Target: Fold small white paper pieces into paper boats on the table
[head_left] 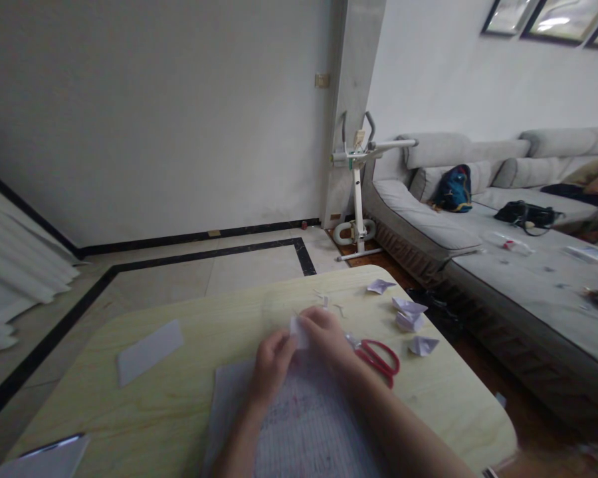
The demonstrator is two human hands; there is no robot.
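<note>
Between my two hands is a small piece of white paper (299, 334), raised over the far end of a ruled sheet with handwriting (303, 425). My left hand (274, 358) pinches its left side with thumb and finger. On the other side, my right hand (326, 332) has its fingers closed on the paper's upper right part. Red-handled scissors (379, 362) lie just right of my right wrist, their blades partly hidden by it. Thin paper scraps (326, 302) are scattered beyond my hands.
Several folded paper pieces (408, 313) stand along the table's right side. A blank paper (150, 350) lies on the left, and a pen (52, 445) rests on paper at the near left corner. Beyond the pale wooden table (179, 411) are a grey sofa (428, 226) and exercise machine (357, 192).
</note>
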